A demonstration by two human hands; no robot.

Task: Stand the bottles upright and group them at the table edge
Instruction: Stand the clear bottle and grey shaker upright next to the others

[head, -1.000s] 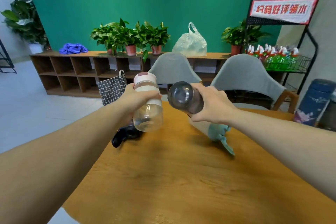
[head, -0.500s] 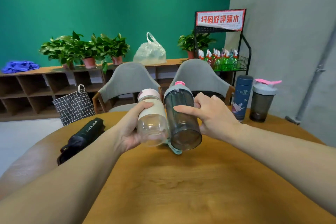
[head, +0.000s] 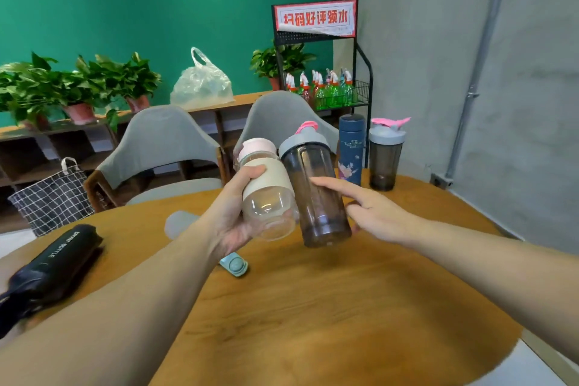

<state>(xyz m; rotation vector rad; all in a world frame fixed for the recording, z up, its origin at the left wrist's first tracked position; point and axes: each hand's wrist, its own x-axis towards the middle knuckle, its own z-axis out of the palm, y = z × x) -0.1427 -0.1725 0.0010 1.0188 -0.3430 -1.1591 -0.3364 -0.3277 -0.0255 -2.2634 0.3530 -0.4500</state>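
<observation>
Our left hand (head: 232, 222) wraps the clear bottle (head: 266, 188) at its sleeve; our right hand (head: 372, 213) fingers, half spread, hold the smoky shaker (head: 316, 194). Both look empty, probably light and slippery.

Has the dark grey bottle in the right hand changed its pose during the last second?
Yes. The dark grey bottle in the right hand now stands almost upright, lid up; before, its base faced the camera.

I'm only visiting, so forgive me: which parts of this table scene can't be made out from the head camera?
- Pale bottle lying behind the left forearm: only one end and a teal lid strap show.
- Black sport bottle: cap end cut off by the left frame edge.
- Right hand: thumb hidden behind the smoky shaker bottle.
- Floral blue flask: base hidden by that shaker.
</observation>
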